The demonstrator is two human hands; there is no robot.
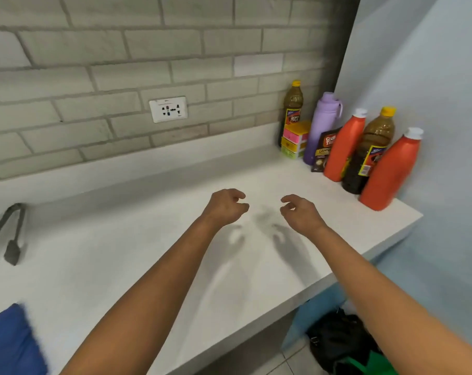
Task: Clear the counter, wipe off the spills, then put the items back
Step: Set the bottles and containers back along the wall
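Both hands hang over the middle of the white tabletop, held side by side with a small gap between them. The left hand has its fingers loosely curled, thumb and fingertips pointing right, and grasps nothing. The right hand mirrors it, fingers loosely bent toward the left, also released and holding nothing. Neither hand appears to touch the tabletop; their shadows fall on the surface just near of them.

The items stand grouped at the far right corner of the tabletop, against the blue wall, well apart from the hands and to their far right. Nearest the right hand is an orange bottle with a white cap, leaning a little. Behind it stand a dark bottle with a yellow cap, a second orange bottle, a dark pouch, a purple flask, a stack of coloured boxes and a second brown bottle at the far end.

A blue cloth lies at the near left edge of the tabletop, well left of the left hand. Grey tongs rest farther back on the left.
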